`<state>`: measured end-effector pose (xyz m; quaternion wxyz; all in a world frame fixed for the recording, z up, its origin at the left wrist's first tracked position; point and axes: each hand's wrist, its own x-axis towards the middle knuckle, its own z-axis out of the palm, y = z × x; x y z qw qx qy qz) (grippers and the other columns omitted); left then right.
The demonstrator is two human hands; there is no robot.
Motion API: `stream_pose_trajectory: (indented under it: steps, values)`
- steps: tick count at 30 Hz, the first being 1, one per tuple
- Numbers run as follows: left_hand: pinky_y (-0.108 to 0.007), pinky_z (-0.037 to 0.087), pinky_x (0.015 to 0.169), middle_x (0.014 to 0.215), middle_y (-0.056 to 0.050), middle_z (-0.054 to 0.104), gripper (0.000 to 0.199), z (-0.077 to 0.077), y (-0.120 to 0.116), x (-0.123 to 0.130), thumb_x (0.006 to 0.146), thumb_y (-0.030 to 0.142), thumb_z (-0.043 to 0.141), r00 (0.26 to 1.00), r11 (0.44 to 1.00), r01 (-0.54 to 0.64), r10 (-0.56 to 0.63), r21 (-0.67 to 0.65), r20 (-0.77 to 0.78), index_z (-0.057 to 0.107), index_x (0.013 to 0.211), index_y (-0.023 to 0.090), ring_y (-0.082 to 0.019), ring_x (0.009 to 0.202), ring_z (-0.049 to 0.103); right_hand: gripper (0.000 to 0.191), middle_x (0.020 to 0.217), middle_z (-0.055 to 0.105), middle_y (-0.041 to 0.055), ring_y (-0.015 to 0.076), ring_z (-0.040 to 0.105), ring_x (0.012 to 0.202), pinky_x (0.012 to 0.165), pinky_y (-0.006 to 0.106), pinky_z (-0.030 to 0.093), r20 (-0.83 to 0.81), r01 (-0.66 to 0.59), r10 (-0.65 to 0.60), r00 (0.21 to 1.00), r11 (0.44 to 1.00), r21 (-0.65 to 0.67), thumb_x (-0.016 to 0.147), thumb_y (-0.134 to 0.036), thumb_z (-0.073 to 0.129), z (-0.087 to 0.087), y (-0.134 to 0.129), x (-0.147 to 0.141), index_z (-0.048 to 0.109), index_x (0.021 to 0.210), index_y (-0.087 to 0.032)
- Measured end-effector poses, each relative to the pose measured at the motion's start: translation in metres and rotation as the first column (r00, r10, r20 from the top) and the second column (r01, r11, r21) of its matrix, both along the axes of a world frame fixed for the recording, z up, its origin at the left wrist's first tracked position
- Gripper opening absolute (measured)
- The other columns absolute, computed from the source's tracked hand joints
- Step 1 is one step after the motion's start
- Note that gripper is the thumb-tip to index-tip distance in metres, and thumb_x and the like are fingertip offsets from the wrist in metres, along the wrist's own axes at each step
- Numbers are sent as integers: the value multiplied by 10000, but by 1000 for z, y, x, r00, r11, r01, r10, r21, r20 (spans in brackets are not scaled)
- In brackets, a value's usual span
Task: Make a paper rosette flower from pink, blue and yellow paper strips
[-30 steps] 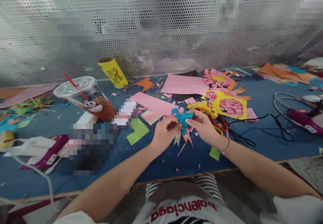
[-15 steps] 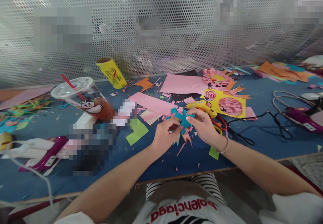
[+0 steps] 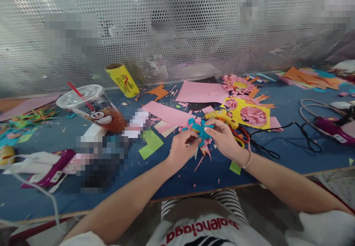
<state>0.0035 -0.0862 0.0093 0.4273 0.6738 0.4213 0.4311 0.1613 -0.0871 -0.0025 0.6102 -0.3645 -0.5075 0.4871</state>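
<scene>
A blue and pink paper flower [image 3: 204,134] made of curled strips is between my two hands, just above the table. My left hand [image 3: 181,145] pinches its left side with thumb and fingers. On the other side my right hand [image 3: 224,138] is closed on a blue strip, thumb on top. The fingers hide part of the flower. Behind my right hand lies a yellow glue gun [image 3: 229,118]; scissors [image 3: 244,135] with red and yellow handles rest beside my right wrist. Pink and orange pointed scraps [image 3: 205,151] show beneath the flower.
Pink paper [image 3: 202,91], finished pink flowers [image 3: 238,85] and a yellow sheet [image 3: 263,114] with pink clusters lie behind. A drink cup [image 3: 97,107], a yellow tube [image 3: 123,80] and a purple power strip [image 3: 57,170] stand left. A black cable [image 3: 288,127] runs right. Perforated metal [image 3: 194,27] bounds the back.
Both hands keep almost the same place and hold on the paper flower. The view has shifted very slightly; nothing else has visibly moved.
</scene>
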Motion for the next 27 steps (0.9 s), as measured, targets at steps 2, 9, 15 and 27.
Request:
stream_pose_trajectory:
  steps: [2, 9, 15, 27]
  values:
    - [-275, 522, 635, 686, -30, 647, 93, -1, 1, 0, 727, 259, 651, 999, 999, 13, -11, -41, 51, 605, 705, 181, -160, 649, 636, 197, 789, 609, -7, 119, 571, 730, 671, 255, 484, -43, -35, 35, 998, 999, -9, 712, -347, 724, 2, -1, 0, 627, 835, -226]
    - [-279, 546, 631, 631, 9, 613, 214, -2, 4, 0, 677, 309, 710, 962, 974, 94, -35, -208, 273, 555, 705, 165, -141, 593, 633, 203, 752, 573, -24, 98, 541, 666, 621, 234, 479, -130, 3, -11, 991, 998, -56, 711, -346, 723, 6, 1, 1, 604, 822, -225]
    - [-297, 557, 644, 629, 8, 618, 240, 0, 4, 1, 654, 322, 727, 958, 966, 95, -24, -238, 287, 551, 698, 164, -152, 597, 642, 185, 717, 529, -26, 101, 490, 605, 551, 240, 447, -60, -8, 4, 998, 998, -66, 753, -373, 678, 4, 5, 3, 567, 800, -232]
    - [-234, 483, 575, 592, 23, 576, 235, 3, 21, -7, 683, 351, 684, 972, 972, -6, 61, -236, 225, 558, 742, 162, -119, 556, 590, 451, 916, 607, 205, 337, 582, 924, 791, 432, 426, 945, 266, -253, -208, 915, 304, 841, -500, 489, 6, 21, 87, 553, 970, -73]
